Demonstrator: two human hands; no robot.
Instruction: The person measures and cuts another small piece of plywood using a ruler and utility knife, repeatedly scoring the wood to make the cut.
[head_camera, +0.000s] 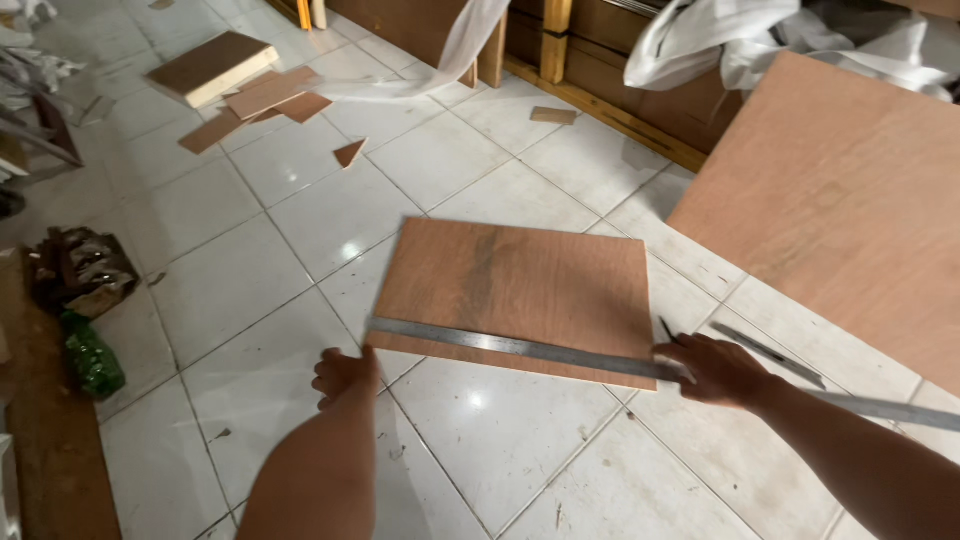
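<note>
Both hands, left (343, 375) and right (718, 370), press a long steel ruler (520, 347) flat on the thin, stiff board (510, 285) between them; best held by its edges.

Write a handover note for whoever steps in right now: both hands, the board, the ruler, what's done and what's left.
Left hand: pressing the left end of the metal ruler at the board's corner.
Right hand: holding the ruler's other end down, with what looks like a pencil in its grip.
Board: flat on the tiled floor; ruler lies along its near edge.
Done: ruler laid across the board.
Left: no drawn line visible along the ruler.
</note>
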